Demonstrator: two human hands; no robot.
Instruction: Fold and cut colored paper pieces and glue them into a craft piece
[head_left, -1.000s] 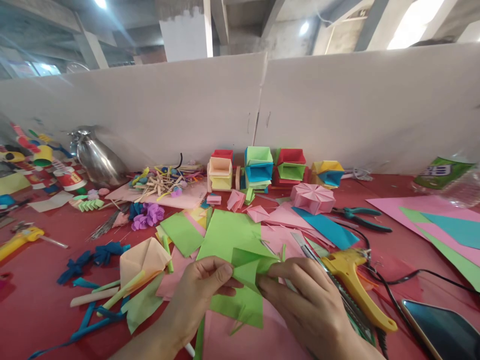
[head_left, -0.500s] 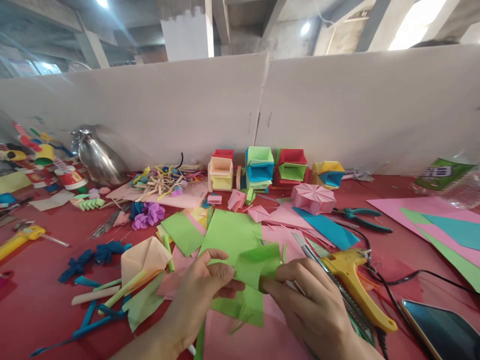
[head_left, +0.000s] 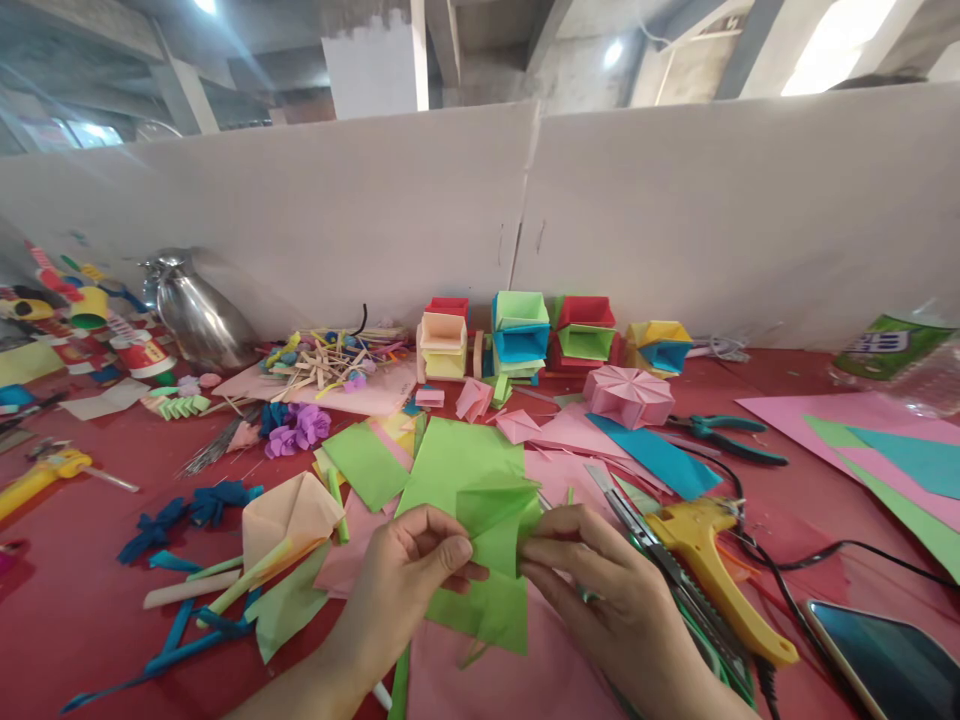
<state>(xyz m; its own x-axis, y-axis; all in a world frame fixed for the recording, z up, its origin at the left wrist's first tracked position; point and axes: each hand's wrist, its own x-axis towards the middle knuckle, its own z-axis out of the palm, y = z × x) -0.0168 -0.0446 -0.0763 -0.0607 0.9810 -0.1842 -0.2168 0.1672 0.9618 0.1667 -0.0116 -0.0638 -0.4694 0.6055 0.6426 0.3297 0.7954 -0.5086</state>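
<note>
Between my two hands is a small piece of folded green paper [head_left: 495, 530], its upper flap standing up in a crease. My left hand [head_left: 424, 560] pinches its left edge between thumb and fingers. On the other side, my right hand [head_left: 600, 580] grips the right edge with its fingertips. Beneath it lies a larger green paper sheet [head_left: 457, 455] on top of pink paper [head_left: 487, 670]. A peach folded paper piece [head_left: 289, 515] and rolled paper tubes [head_left: 247, 580] sit to the left of my left hand.
Right of my right hand are a box cutter [head_left: 660, 560], a yellow glue gun [head_left: 701, 560], pliers [head_left: 731, 435] and a phone [head_left: 885, 650]. Coloured paper boxes [head_left: 520, 340] line the white partition [head_left: 337, 220]. A steel jug [head_left: 202, 315] stands back left, a plastic bottle [head_left: 892, 350] at right.
The small green paper has turned and shifted slightly left, its flap now standing more upright. My left fingers have closed onto its edge, and my right hand has changed its hold.
</note>
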